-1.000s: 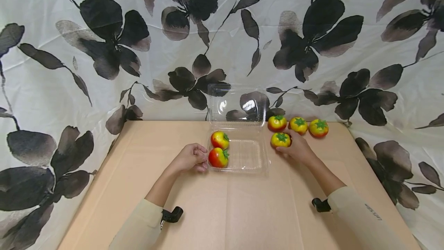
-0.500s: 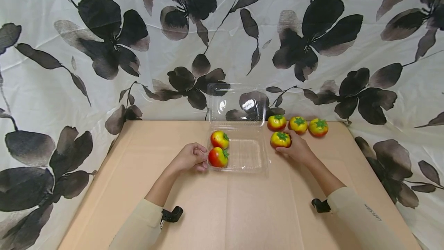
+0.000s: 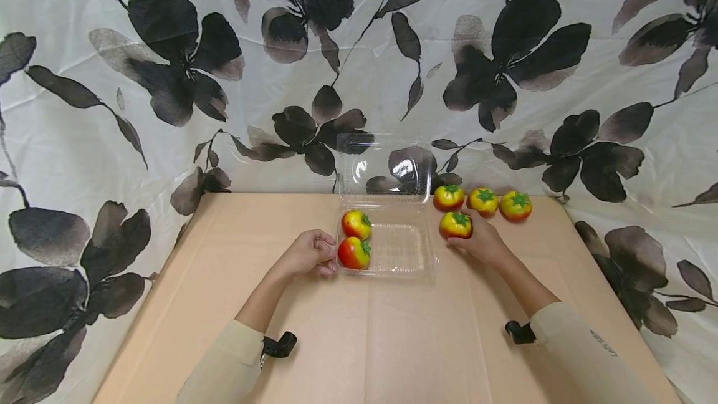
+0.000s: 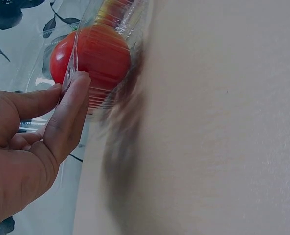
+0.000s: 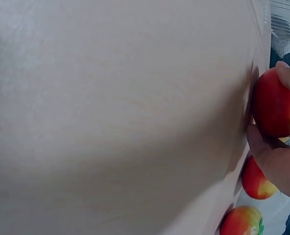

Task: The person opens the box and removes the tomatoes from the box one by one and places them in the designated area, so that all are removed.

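Observation:
A clear plastic clamshell box (image 3: pixel 412 267) lies open on the tan table (image 3: pixel 370 341), its lid (image 3: pixel 384 167) propped up at the back. Two red-yellow toy tomatoes (image 3: pixel 354 252) sit in its left side. My left hand (image 3: pixel 310 254) pinches the box's left rim (image 4: pixel 74 73) between thumb and forefinger. My right hand (image 3: pixel 481 242) grips a tomato (image 3: pixel 455 224) just right of the box; in the right wrist view its fingers curl round that tomato (image 5: pixel 273 108). Three more tomatoes (image 3: pixel 483 201) stand in a row behind it.
A white cloth with dark flowers (image 3: pixel 168 67) hangs behind and around the table. The table's right edge (image 3: pixel 628 304) runs close past the tomato row. Bare tabletop stretches in front of the box.
My right hand has closed round the nearest tomato and shifted it slightly. My left hand stays on the box rim.

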Tool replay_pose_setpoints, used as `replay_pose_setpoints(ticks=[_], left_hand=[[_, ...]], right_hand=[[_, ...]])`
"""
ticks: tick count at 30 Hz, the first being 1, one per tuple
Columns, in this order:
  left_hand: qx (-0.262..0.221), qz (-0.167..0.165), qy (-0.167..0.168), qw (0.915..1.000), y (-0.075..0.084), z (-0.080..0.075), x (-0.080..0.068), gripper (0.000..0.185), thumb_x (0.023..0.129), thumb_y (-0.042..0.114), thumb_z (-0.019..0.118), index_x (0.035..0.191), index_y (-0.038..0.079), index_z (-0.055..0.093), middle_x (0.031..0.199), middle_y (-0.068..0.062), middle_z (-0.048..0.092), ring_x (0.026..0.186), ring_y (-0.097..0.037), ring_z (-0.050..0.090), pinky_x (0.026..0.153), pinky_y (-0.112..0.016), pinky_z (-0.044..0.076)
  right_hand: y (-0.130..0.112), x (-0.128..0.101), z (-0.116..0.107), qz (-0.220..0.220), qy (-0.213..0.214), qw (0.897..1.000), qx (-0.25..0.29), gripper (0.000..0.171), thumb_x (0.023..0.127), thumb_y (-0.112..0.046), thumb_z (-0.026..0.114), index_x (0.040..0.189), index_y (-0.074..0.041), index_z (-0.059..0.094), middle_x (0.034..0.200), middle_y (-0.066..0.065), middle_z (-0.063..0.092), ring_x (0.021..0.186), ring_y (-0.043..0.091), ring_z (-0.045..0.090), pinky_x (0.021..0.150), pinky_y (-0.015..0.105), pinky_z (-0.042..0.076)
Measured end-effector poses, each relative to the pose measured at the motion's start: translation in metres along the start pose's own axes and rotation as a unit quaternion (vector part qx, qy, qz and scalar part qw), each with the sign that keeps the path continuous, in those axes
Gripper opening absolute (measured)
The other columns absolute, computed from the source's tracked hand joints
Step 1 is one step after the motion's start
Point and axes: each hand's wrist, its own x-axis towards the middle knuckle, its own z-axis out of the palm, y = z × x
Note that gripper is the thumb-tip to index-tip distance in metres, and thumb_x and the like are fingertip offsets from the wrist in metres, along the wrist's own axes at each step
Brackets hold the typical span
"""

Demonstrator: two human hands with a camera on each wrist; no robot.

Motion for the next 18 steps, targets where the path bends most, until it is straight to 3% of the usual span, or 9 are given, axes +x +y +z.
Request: replay_pose_setpoints(ticks=[18], left_hand=[[0.003,0.009,-0.003,0.9999,-0.0013,-0.0012,-0.0002,0.028,0.096,-0.011,0.061,0.121,-0.014,0.048,0.081,-0.015,0.066,0.064,-0.02,0.071,0.063,-0.036,0.067]], right_hand=[[0.0014,0.0009,-0.0013,0.014,-0.01,1.0,-0.004,0.096,0.092,-0.033,0.079,0.158,0.004,0.02,0.156,0.033,0.035,0.141,0.051,0.038,0.122,0.067,0.03]])
